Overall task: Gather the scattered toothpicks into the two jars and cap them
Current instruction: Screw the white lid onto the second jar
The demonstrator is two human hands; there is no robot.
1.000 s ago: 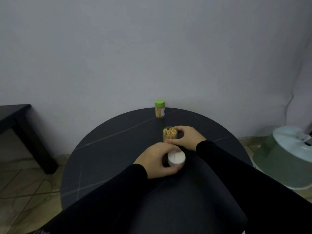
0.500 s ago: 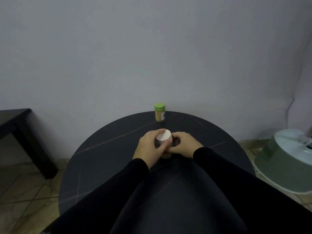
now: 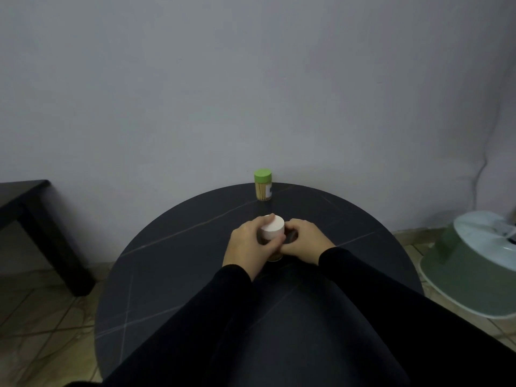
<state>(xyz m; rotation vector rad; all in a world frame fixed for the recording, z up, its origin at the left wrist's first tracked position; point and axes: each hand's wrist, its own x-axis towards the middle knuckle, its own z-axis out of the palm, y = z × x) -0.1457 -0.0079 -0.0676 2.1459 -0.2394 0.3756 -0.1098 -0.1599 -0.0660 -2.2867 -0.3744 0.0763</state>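
Now gripping round white plastic cap [image 3: 272,227] with left hand [image 3: 248,247], mid-frame. Right hand [image 3: 303,240] clutching clear toothpick jar [image 3: 275,256] beneath. Above, green-capped toothpick jar [image 3: 263,185] standing.

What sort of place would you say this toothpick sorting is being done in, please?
Probably a plain room in a home: a round dark table against a bare wall, a tiled floor, and a green tub-like household item on the floor at right.

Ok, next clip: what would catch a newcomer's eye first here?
Both hands meet mid-table: the left hand grips a white cap atop a toothpick jar, which the right hand steadies. Behind them, a green-capped toothpick jar stands alone at the far edge of the round black table.
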